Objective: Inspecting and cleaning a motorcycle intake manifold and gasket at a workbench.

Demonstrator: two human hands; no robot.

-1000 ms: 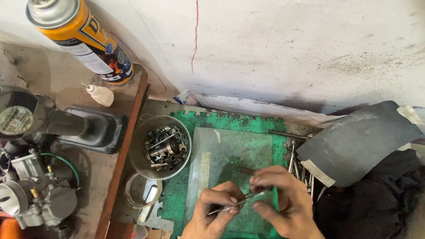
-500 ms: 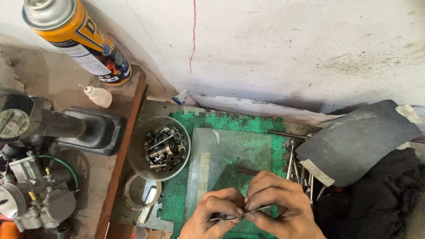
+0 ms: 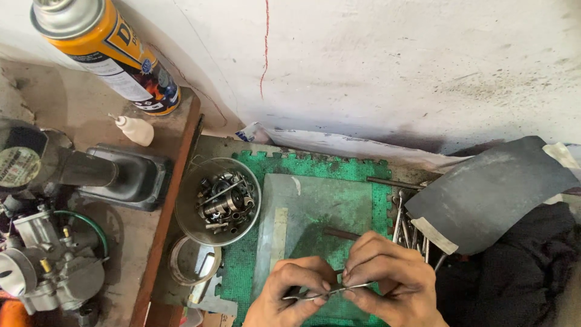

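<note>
1. Far off to the left of my left hand (image 3: 293, 290), I see a carburettor (image 3: 45, 266) and a dark rubber boot (image 3: 118, 175) on the desk (image 3: 72, 121). A spray can (image 3: 103, 48) and a small white bottle (image 3: 134, 129) stand further up by the wall. None of these touches either hand.
2. Up and left of my left hand sits a round metal bowl (image 3: 184, 212) full of small greasy parts, with a loose metal ring (image 3: 175, 266) just below it. Both are near the hand, but apart from it.
3. My left hand is pinched shut on the left end of a thin metal rod (image 3: 327, 293), fingertips curled around it.
4. The rod lies nearly level, with its long axis running left to right between the two hands, low over the green mat (image 3: 369, 181) and the clear plate (image 3: 315, 206) resting on it.
5. My right hand (image 3: 387, 284) closes on the rod's right end, its fingertips meeting the left hand's at the middle. Both hands are equally near; neither is free.
6. Up and right of my right hand lie loose wrenches (image 3: 402, 221), partly under a dark sheet (image 3: 490, 191).
</note>
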